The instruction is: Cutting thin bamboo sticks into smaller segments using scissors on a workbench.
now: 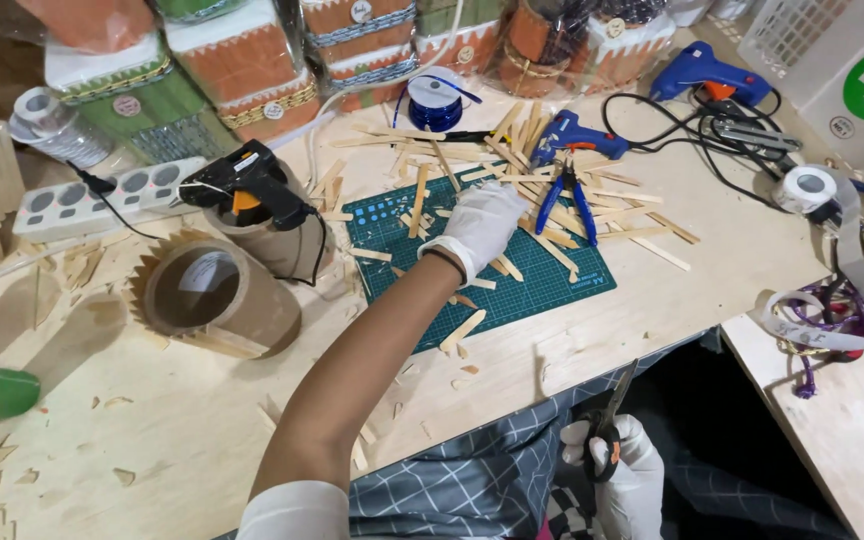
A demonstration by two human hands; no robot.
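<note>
Wooden sticks (pixel 542 215) lie scattered on the green mat (pixel 552 285); your gloved left hand (pixel 480 225) reaches onto them, whether open or closed I cannot tell. Your right hand (pixel 624 478) grips scissors (pixel 607 425) low, away from the worktop (pixel 202 420).

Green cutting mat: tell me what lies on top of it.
On the cutting mat lie scattered wooden sticks, and the gloved left hand rests on them. What is beneath the hand is covered. The blue pliers overlap its far edge.

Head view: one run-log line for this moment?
left hand: reaching onto wooden sticks | right hand: holding scissors | cutting mat: stick-strewn
</note>
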